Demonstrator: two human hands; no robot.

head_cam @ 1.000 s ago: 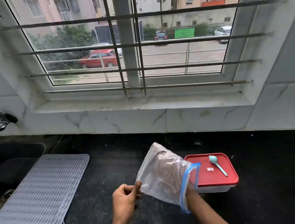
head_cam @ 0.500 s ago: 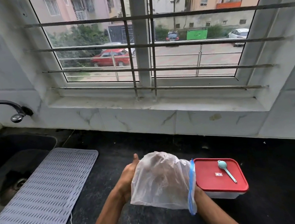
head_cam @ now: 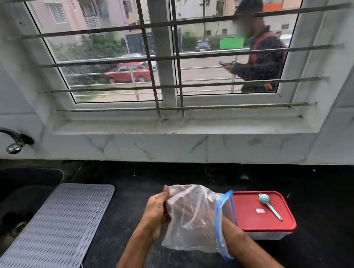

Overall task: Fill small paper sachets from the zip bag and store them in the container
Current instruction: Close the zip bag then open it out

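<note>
A clear zip bag (head_cam: 196,227) with a blue zip rim is held above the black counter. My right hand (head_cam: 188,209) is pushed inside it up to the wrist and shows only dimly through the plastic, so its fingers are unclear. From outside, my left hand (head_cam: 156,212) grips the bag's closed end. Just right of the bag stands the container (head_cam: 249,218) with its red lid on. A small light-blue spoon (head_cam: 269,205) lies on the lid. No paper sachets are in view.
A grey perforated drying mat (head_cam: 50,238) lies at the left, partly over the dark sink (head_cam: 5,199) under a tap (head_cam: 13,145). The black counter (head_cam: 337,214) runs to the tiled wall below a barred window. A person (head_cam: 258,57) stands outside.
My left hand has moved from the bag's corner to wrap round its closed end. The bag has shifted slightly. A person has appeared outside the window.
</note>
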